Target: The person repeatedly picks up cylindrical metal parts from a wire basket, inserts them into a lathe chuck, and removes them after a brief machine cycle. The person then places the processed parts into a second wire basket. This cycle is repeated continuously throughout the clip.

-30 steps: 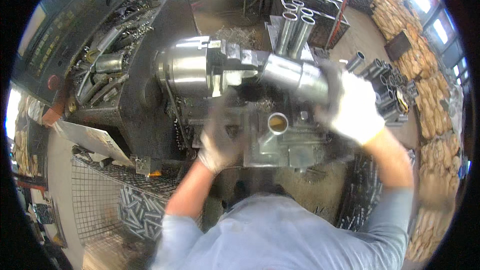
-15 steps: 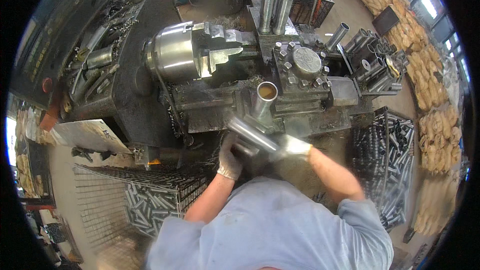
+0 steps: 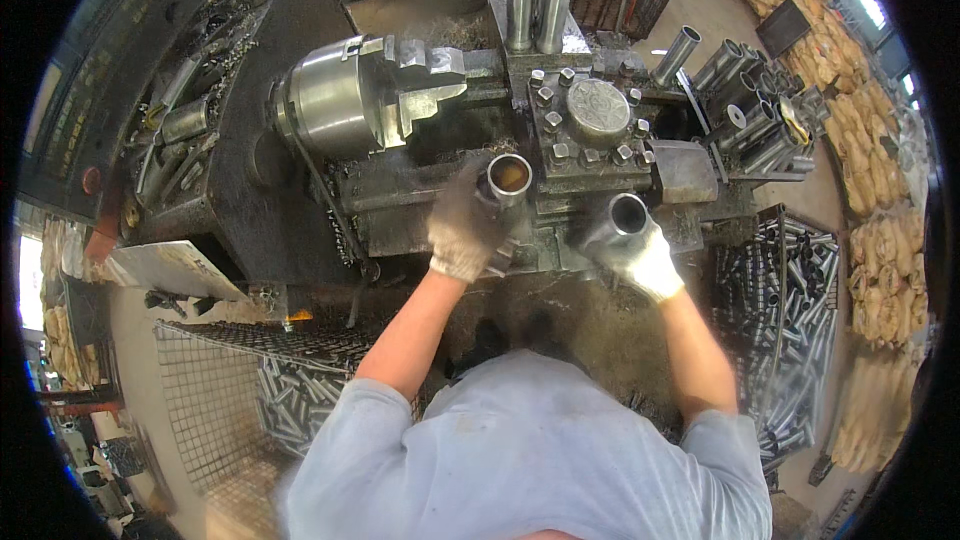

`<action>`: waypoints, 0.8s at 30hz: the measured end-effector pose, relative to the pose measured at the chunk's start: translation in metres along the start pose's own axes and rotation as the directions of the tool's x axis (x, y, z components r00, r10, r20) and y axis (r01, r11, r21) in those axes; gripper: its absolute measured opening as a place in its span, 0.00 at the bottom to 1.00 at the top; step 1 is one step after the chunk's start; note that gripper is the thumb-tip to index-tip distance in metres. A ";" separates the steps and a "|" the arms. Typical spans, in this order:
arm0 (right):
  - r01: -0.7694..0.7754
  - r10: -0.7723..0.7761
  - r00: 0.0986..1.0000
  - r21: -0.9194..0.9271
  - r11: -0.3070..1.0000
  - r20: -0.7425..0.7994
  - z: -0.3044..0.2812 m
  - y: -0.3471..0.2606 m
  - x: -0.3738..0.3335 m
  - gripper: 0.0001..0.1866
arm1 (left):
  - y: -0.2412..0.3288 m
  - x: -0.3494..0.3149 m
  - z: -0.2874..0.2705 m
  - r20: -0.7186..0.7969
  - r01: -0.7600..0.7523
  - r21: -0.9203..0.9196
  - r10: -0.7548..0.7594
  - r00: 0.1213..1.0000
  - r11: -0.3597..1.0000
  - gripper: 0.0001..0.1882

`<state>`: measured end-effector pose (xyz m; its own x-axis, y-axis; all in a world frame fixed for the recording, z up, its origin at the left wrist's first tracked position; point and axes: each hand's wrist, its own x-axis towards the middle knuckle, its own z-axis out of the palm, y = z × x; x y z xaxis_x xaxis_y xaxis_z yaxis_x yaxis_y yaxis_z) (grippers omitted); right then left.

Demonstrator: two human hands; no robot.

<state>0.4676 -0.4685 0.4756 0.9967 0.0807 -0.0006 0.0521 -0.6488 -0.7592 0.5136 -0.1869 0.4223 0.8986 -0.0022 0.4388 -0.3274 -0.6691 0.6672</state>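
The left hand [image 3: 464, 232] is blurred, its contact with the tube [image 3: 511, 198] beside it unclear.

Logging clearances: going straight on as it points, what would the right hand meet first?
Probably the bolted tool post, with the tube that the right hand holds touching first; depth is unclear from this single view.

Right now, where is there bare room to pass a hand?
A gap separates chuck from tool post; a narrower one parts the upright tube at the left hand from the held tube in the right hand. Crowded: tube cluster right of the tool post.
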 end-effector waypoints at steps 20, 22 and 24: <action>0.014 -0.105 0.972 0.400 0.916 0.208 0.146 -0.028 0.038 0.24 | -0.071 -0.086 -0.073 0.562 0.507 -0.817 -0.581 0.589 -0.276 0.42; -0.314 0.138 0.899 0.393 0.864 0.415 0.130 -0.047 0.034 0.30 | -0.060 -0.081 -0.059 0.580 0.455 -0.814 -0.539 0.611 -0.360 0.43; -0.214 0.127 0.839 0.106 0.971 0.528 0.122 -0.067 0.031 0.37 | -0.038 -0.076 -0.046 0.585 0.400 -0.800 -0.432 0.687 -0.447 0.41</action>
<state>0.4877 -0.3302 0.4476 0.8107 0.3850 -0.4411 -0.1693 -0.5671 -0.8061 0.4446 -0.1269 0.3913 0.9294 -0.1470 -0.3384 0.2719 0.8928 0.3590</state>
